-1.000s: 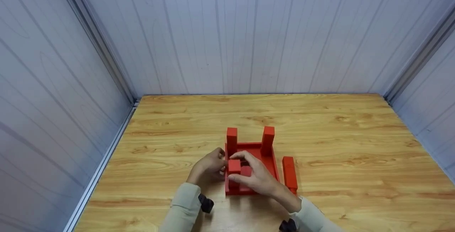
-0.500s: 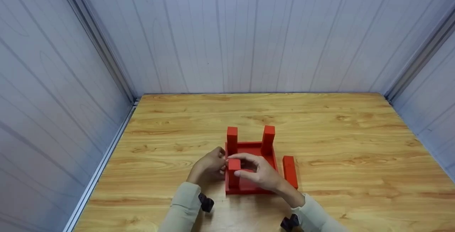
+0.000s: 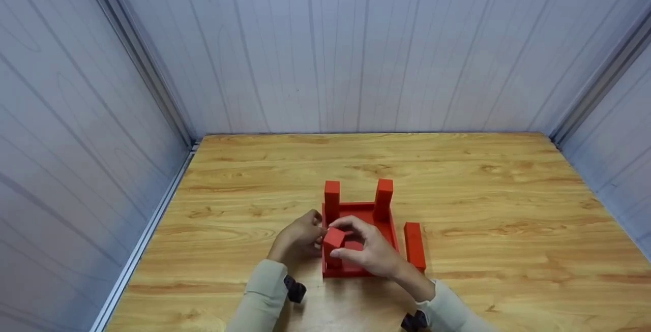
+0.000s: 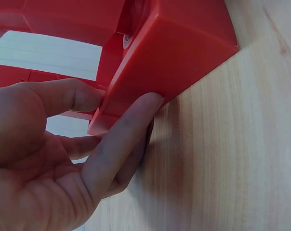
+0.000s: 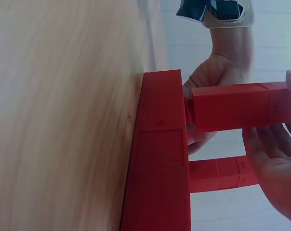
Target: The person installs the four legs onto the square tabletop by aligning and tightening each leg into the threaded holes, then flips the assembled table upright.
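A shallow red tabletop lies upturned on the wooden table, rim up. My left hand grips its left side; in the left wrist view the thumb is at the rim and a finger presses the red outer wall. My right hand pinches the top of a square red table leg standing at the near left corner. That leg's top is twisted out of line with the rim. In the right wrist view a narrow neck shows between the leg and the tabletop.
Two more red legs, one far left and one far right, stand upright in the far corners. A loose red leg lies on the wood just right of the tabletop. Pale panels enclose the work table.
My right fingers have shifted round the near left leg and turned it, so its top, square to the rim before, now sits at an angle. The left hand stays in place.
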Demonstrator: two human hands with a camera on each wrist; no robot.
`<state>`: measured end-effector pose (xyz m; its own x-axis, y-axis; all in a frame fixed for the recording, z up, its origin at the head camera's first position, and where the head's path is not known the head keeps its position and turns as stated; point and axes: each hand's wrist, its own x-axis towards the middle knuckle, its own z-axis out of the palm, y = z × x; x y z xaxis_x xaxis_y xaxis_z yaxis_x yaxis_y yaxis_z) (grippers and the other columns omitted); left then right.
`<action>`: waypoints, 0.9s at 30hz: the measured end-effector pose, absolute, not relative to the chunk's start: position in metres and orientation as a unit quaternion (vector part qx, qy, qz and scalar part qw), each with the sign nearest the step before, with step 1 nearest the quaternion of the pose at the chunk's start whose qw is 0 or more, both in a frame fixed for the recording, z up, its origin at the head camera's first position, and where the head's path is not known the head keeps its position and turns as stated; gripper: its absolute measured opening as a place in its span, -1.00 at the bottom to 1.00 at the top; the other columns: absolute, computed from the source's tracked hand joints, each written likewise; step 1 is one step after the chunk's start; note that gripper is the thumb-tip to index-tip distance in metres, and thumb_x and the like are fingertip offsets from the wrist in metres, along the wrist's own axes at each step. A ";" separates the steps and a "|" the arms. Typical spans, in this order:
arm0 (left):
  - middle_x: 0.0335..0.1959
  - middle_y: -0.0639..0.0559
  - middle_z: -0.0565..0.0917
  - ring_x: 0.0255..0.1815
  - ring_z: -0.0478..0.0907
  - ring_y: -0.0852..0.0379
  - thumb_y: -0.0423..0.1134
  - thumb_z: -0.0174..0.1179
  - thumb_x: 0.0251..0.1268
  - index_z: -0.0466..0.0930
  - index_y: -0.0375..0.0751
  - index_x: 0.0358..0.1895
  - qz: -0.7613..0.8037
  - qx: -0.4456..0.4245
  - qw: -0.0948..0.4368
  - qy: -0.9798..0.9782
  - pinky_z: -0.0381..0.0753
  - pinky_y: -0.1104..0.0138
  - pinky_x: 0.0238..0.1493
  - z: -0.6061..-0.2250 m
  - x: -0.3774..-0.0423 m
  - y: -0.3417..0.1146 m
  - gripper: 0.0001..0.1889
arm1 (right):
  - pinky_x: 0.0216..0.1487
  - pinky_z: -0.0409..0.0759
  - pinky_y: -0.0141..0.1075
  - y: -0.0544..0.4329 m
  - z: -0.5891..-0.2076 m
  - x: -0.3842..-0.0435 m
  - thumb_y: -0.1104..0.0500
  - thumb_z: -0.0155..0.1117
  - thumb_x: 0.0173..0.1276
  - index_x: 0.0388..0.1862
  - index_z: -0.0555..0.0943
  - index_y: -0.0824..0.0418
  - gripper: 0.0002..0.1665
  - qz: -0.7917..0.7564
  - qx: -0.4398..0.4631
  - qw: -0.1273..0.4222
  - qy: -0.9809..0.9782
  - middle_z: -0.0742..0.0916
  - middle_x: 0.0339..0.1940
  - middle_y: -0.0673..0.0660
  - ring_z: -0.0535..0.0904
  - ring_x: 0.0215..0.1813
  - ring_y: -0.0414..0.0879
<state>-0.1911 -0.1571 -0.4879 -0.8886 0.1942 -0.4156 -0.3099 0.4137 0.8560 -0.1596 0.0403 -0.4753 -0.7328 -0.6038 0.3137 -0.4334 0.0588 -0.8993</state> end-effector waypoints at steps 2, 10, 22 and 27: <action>-0.30 -0.10 0.44 -0.44 0.45 0.12 -0.37 0.06 0.26 0.31 -0.33 0.09 0.544 -0.039 0.233 0.805 0.57 0.30 -0.42 -0.488 -0.191 -0.157 -0.66 | 0.09 0.58 -0.25 0.039 -0.476 -0.159 0.10 0.40 0.21 0.11 0.47 0.11 -0.50 -0.583 -0.355 0.064 0.728 0.61 0.02 0.05 0.56 0.00 -0.09; -0.37 -0.07 0.38 -0.48 0.36 0.11 -0.42 0.03 0.26 0.27 -0.39 0.09 0.545 -0.017 0.234 0.805 0.44 0.33 -0.47 -0.488 -0.190 -0.158 -0.66 | 0.02 0.60 -0.26 0.034 -0.477 -0.159 0.03 0.44 0.15 0.03 0.44 0.12 -0.47 -0.561 -0.342 0.018 0.754 0.61 -0.05 0.03 0.57 -0.05 -0.11; -0.27 -0.11 0.41 -0.42 0.42 0.10 -0.46 -0.02 0.25 0.29 -0.38 0.10 0.533 -0.019 0.231 0.814 0.58 0.28 -0.42 -0.489 -0.192 -0.158 -0.66 | -0.09 0.58 -0.31 0.031 -0.480 -0.158 0.06 0.47 0.11 0.02 0.41 0.13 -0.44 -0.541 -0.319 0.001 0.778 0.59 -0.10 0.02 0.52 -0.08 -0.15; -0.22 -0.14 0.45 -0.39 0.47 0.08 -0.43 0.01 0.28 0.30 -0.33 0.12 0.536 -0.031 0.238 0.809 0.67 0.17 -0.33 -0.488 -0.193 -0.158 -0.66 | -0.05 0.59 -0.29 0.034 -0.484 -0.158 0.17 0.38 0.22 0.14 0.42 0.22 -0.46 -0.547 -0.339 0.032 0.765 0.60 0.01 0.10 0.55 -0.03 -0.13</action>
<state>-0.1930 -0.1579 -0.4882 -0.8846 0.2050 -0.4188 -0.3055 0.4236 0.8528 -0.1585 0.0341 -0.4835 -0.7686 -0.5530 0.3216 -0.4832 0.1724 -0.8584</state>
